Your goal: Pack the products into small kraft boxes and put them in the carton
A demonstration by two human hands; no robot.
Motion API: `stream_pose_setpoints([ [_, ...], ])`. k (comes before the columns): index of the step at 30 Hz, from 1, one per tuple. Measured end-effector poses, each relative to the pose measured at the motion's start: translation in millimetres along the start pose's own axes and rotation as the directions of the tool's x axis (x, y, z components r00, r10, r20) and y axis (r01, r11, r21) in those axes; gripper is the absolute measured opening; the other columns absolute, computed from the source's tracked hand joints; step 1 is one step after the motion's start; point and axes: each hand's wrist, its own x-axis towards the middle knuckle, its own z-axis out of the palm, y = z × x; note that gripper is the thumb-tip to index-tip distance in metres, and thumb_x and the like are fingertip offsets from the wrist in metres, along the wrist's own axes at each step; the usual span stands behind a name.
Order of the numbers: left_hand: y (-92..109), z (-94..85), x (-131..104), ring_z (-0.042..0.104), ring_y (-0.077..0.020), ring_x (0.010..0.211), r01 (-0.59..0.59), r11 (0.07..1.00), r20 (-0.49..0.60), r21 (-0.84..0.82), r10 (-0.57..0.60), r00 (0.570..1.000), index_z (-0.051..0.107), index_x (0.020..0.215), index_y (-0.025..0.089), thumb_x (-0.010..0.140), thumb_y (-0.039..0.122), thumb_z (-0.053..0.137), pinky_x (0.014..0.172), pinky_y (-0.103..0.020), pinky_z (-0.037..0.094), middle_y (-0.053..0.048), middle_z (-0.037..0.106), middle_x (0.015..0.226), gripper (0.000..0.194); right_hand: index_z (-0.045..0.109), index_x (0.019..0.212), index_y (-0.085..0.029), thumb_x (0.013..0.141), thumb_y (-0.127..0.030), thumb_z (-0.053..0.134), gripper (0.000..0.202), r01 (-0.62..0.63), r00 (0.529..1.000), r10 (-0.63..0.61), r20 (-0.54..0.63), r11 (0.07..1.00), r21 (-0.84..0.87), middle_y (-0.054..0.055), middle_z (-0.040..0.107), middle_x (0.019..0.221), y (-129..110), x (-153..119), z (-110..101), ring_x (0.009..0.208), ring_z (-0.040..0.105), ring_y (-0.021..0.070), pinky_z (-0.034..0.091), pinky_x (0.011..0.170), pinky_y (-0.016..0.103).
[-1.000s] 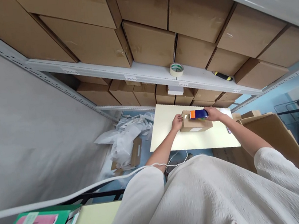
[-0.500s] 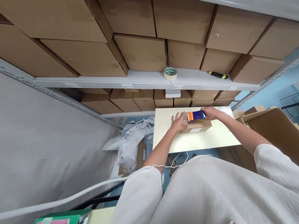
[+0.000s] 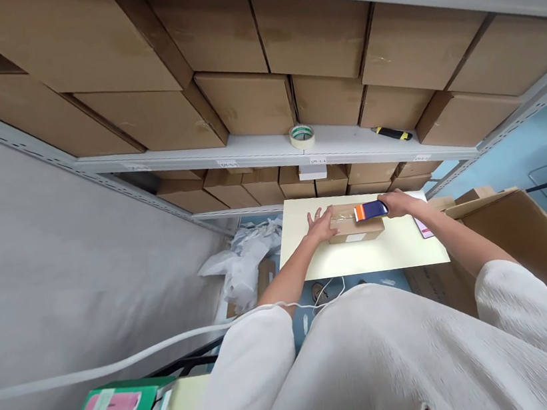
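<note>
A small brown cardboard box (image 3: 357, 228) with a white label on its front lies on the pale tabletop (image 3: 312, 266). My left hand (image 3: 321, 227) grips the box's left end, thumb toward the front and some fingers spread. Shiny clear tape (image 3: 343, 216) runs along the top of the box. In my right hand (image 3: 396, 203) is a dark blue and orange tape dispenser (image 3: 373, 210), its orange end over the right part of the box top. My fingers wrap its right end and partly hide it.
Shelves (image 3: 347, 148) packed with cardboard boxes rise behind the table, holding a tape roll (image 3: 301, 137) and a utility knife (image 3: 392, 133). A phone-like item (image 3: 423, 225) lies near my right forearm. Crumpled plastic (image 3: 239, 270) is at left, a large open carton (image 3: 525, 246) at right.
The tape dispenser in my right hand has moved right along the box, and tape now shows on the box top. My left hand stays at the box's left end. The view has shifted slightly.
</note>
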Motion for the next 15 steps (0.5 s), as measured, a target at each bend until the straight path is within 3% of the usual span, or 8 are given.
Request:
stream_pose_setpoints([
  [7,7.4,-8.0,-1.6,0.008,-0.0402,0.169,0.029,0.986,0.095,0.165,-0.046,0.994,0.002,0.175,0.037,0.088,0.048,0.073,0.131,-0.07,-0.004,-0.006,0.019,0.183,0.112,0.06,0.111,-0.023,0.078,-0.019,0.072,0.036,-0.054,0.996,0.057,0.065,0.998,-0.042,0.009,0.077,0.109,56.2,-38.6,12.2,0.098,0.07,0.0288,0.038,0.091,0.036],
  [15,14.1,-10.7,1.7,0.01,-0.0413,0.169,0.061,0.969,0.117,0.24,-0.091,0.989,-0.001,0.175,0.036,0.089,0.049,0.072,0.131,-0.07,-0.001,-0.007,0.017,0.183,0.113,0.056,0.105,-0.023,0.076,-0.017,0.072,0.033,-0.119,0.99,0.117,0.079,0.993,0.014,0.01,0.077,0.109,118.8,-68.0,40.4,0.099,0.071,0.0298,0.038,0.092,0.037],
])
